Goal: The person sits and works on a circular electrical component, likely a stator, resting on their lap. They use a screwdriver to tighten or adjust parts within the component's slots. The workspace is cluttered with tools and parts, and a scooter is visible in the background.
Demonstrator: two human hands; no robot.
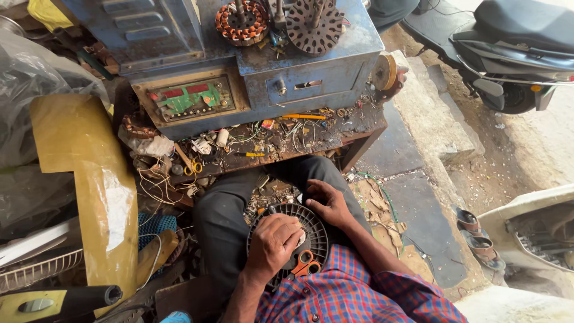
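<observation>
A round black slotted fan motor part [311, 230] rests on my lap. My left hand [272, 242] lies curled on its middle, seemingly pinching something small and pale that I cannot make out. At the disc's upper right rim, my right hand [330, 202] presses with fingers spread. Orange-handled scissors [306, 264] lie on the disc's near edge, against my checked shirt.
A cluttered wooden bench [281, 143] with wires and small parts stands in front, carrying a blue metal machine [251, 72] with wound stators [242, 23] on top. A yellow panel [89, 179] leans at left. Sandals [478, 239] and a scooter [514, 48] are at right.
</observation>
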